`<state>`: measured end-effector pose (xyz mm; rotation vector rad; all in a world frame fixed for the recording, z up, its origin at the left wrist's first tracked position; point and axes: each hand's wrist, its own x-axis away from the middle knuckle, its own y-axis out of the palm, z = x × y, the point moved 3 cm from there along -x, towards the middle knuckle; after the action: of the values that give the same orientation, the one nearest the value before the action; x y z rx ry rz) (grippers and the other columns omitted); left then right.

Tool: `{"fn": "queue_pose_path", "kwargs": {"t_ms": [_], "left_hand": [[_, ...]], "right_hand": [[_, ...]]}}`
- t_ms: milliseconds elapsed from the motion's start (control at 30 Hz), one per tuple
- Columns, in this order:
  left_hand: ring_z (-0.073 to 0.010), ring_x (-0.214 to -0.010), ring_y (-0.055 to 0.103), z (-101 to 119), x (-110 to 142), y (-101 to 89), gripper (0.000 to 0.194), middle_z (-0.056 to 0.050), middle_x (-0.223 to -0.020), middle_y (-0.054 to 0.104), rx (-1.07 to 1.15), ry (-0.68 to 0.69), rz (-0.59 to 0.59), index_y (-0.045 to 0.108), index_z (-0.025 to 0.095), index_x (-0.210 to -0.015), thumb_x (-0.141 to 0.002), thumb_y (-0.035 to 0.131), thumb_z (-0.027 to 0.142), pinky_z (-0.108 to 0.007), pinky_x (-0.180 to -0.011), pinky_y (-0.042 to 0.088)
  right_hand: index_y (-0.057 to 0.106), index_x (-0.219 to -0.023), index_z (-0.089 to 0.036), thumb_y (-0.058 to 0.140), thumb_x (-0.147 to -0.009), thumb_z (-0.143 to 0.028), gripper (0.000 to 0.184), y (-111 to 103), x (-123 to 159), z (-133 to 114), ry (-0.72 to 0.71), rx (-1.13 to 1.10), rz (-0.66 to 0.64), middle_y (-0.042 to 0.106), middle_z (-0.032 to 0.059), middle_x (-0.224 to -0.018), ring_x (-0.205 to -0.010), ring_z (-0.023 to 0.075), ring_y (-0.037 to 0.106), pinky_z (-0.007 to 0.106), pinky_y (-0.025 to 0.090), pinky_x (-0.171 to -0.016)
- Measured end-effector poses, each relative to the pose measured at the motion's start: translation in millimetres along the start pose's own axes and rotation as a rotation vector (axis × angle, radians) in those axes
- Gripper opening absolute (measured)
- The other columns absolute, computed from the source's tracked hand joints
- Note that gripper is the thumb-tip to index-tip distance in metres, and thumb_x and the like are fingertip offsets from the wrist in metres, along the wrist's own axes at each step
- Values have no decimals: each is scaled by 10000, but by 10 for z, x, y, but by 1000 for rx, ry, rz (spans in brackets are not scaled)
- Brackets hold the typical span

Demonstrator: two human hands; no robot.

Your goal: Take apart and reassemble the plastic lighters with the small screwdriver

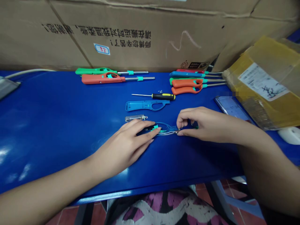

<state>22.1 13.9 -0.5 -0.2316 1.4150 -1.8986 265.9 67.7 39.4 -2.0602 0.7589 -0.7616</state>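
An opened lighter casing [166,124], a blue half shell with a turquoise trigger [155,127], lies on the blue table in front of me. My left hand [128,142] rests over its handle end, fingers bent around it and steadying it. Thin white wires [168,133] run along the shell to its narrow end. There my right hand [195,123] pinches the wires between thumb and forefinger; the exact contact is partly hidden. Just beyond my left fingers lies a clear fuel tank [134,118]. The matching blue half shell [146,105] sits behind it.
A black-and-yellow screwdriver [163,96] lies beyond the shells, beside small screws [160,91]. Assembled lighters [103,78] lie at back left, several more [187,82] at back right. A phone [231,106], a taped box [262,81] and a large carton [131,56] border the area.
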Motion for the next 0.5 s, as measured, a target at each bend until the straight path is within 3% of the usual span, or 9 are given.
{"fn": "queue_pose_path", "kwargs": {"t_ms": [167,333,500], "left_hand": [[-262,-1250,551,-12,3,18,411,-137,-1383,581,20,-3,10,574,219,-1422,-1026,488,153,-458,-1034,518],[-259,-1252,547,-1,-4,9,413,-141,-1360,588,42,-10,36,581,207,-1415,-1018,496,135,-454,-1034,519],[-260,-1258,539,-8,-5,8,406,-145,-1363,582,44,-5,35,590,192,-1407,-1017,496,130,-458,-1052,501]], "right_hand": [[677,-914,-228,568,-933,-296,130,-20,22,-32,-66,19,22,727,25,-919,-824,180,646,313,466,-738],[677,-914,-226,647,-892,-317,98,-14,44,-27,-87,53,34,702,38,-938,-851,193,639,322,476,-757],[651,-929,-227,559,-937,-233,92,-14,50,-32,-96,79,21,700,28,-927,-844,180,640,303,460,-747]]}}
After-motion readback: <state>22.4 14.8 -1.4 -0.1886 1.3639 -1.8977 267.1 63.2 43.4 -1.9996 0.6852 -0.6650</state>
